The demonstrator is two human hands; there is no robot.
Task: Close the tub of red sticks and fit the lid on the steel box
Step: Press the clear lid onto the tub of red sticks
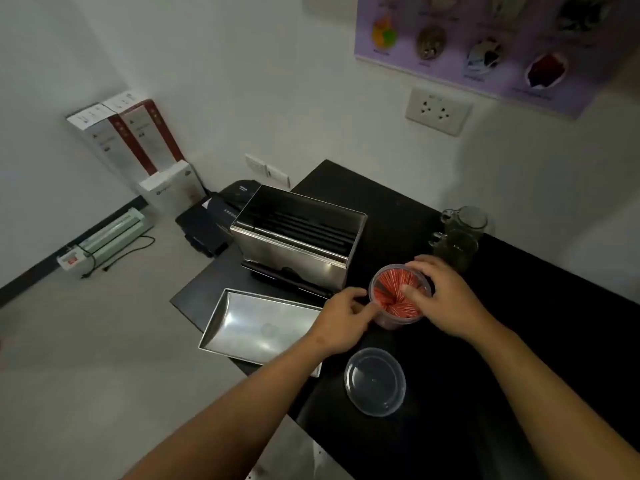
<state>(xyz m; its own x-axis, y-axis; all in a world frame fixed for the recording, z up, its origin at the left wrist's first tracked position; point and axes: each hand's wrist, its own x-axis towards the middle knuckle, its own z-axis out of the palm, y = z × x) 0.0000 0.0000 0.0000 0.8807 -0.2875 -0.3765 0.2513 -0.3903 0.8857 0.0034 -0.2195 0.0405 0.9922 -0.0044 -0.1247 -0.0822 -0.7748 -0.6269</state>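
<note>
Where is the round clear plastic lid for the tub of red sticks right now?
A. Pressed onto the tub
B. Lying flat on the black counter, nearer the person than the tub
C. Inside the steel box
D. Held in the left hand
B: the round clear plastic lid lies on the black counter, while the tub of red sticks stands open between both hands.

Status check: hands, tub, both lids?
Both hands on open tub, left hand at its side, right hand over the rim. Clear lid loose on counter. Steel lid off, steel box open.
</note>
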